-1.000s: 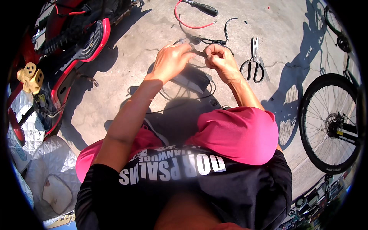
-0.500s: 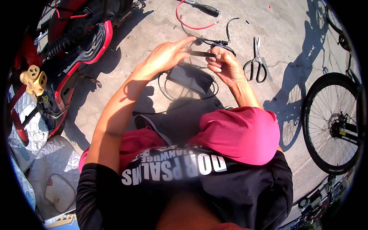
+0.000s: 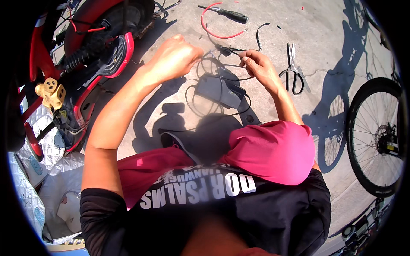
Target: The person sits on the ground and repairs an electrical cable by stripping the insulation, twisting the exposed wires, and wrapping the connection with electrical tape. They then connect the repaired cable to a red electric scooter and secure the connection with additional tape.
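My left hand (image 3: 177, 56) is closed in a fist, raised over the concrete. Whatever it grips, if anything, is hidden. Farther right, thumb and forefinger of my right hand (image 3: 260, 67) pinch a thin black cable (image 3: 235, 50) near a black connector (image 3: 224, 50). Between and below both hands lies a black power adapter (image 3: 220, 91), ringed by loops of black cord. Open-bladed scissors (image 3: 293, 70) with black handles lie to the right of my right hand, against a flat grey strip (image 3: 304, 78).
Beyond my hands lie a screwdriver (image 3: 232, 16), a red wire (image 3: 222, 36) and a short black wire (image 3: 259, 37). A red scooter (image 3: 87, 111) with a yellow plug adapter (image 3: 51, 94) stands left, beside a silver quilted mat (image 3: 53, 136). At right is a bicycle wheel (image 3: 352, 145).
My hands have moved apart; the left closed into a fist and shifted left. The dark strip that stretched between them no longer shows. The view has shifted slightly.
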`<state>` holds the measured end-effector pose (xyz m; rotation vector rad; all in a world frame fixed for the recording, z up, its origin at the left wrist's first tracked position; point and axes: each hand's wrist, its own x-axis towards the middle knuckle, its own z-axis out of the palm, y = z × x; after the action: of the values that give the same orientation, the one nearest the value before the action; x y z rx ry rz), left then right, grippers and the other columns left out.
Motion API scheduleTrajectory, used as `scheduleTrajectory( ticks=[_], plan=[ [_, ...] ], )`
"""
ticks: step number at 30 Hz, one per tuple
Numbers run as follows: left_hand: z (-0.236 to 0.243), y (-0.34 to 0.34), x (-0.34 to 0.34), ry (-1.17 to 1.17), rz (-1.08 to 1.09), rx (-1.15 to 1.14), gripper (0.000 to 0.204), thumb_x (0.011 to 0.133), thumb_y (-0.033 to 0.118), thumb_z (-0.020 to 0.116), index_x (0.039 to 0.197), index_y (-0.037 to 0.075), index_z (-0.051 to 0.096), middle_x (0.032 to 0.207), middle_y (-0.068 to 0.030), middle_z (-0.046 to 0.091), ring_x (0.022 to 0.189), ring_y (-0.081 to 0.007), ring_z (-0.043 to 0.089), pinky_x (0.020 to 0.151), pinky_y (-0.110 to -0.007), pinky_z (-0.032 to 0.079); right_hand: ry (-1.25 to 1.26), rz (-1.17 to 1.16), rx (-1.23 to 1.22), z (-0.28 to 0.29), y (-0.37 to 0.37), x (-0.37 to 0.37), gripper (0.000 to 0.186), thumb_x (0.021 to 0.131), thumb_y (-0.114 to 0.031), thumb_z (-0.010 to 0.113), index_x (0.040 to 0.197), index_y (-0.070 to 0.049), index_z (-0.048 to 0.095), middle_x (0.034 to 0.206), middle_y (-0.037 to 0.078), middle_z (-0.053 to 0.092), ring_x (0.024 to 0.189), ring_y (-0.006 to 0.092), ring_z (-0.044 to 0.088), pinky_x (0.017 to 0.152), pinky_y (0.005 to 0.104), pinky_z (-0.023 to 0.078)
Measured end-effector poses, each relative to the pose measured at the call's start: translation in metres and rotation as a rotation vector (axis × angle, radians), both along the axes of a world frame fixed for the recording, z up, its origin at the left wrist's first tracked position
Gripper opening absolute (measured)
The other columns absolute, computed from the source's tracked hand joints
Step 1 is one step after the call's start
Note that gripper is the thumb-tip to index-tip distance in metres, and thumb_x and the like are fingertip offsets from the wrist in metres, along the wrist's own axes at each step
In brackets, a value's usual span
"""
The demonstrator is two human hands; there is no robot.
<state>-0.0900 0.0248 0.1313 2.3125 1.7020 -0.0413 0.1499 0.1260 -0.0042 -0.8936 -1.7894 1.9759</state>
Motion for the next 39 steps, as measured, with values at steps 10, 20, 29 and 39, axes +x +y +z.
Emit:
scheduleTrajectory(
  ticks=[10,20,29,39],
  plan=[
    [0.025,0.009,0.021,0.101,-0.147,-0.051,0.012,0.071,0.013,0.065,0.066,0.005,0.058,0.054,-0.0141,0.054,0.055,-0.0323,0.056,0.067,-0.037,0.044,0.141,0.157,0.742,0.069,-0.034,-0.058,0.050,0.073,-0.039,0.076,0.102,0.001,0.064,0.104,0.018,0.063,0.103,0.0342,0.056,0.091,0.0431,0.043],
    [0.040,-0.036,0.042,-0.718,0.490,-0.864,0.015,0.084,0.015,0.066,0.087,0.001,0.070,0.065,-0.0066,0.060,0.060,-0.0133,0.054,0.057,-0.030,0.043,0.345,0.645,-0.038,0.076,-0.059,-0.019,0.031,0.093,-0.026,0.057,0.077,-0.001,0.065,0.067,0.004,0.062,0.064,0.0121,0.057,0.061,0.0297,0.046],
    [0.068,-0.105,0.043,-1.151,0.410,-1.027,0.014,0.085,0.012,0.068,0.091,-0.001,0.069,0.074,-0.0075,0.065,0.076,-0.0159,0.058,0.067,-0.029,0.046,0.606,1.179,-0.286,0.103,-0.076,-0.017,0.037,0.096,-0.026,0.053,0.068,-0.002,0.055,0.061,0.006,0.056,0.058,0.0169,0.053,0.057,0.0306,0.042],
    [0.046,-0.151,-0.048,-0.874,0.962,-0.974,0.024,0.093,0.014,0.055,0.108,-0.001,0.067,0.065,-0.0039,0.059,0.060,-0.0129,0.051,0.063,-0.030,0.044,0.532,0.309,-0.808,0.055,-0.061,-0.036,0.039,0.098,-0.034,0.049,0.070,-0.007,0.052,0.075,0.010,0.062,0.072,0.0189,0.057,0.084,0.0362,0.043]
  ],
)
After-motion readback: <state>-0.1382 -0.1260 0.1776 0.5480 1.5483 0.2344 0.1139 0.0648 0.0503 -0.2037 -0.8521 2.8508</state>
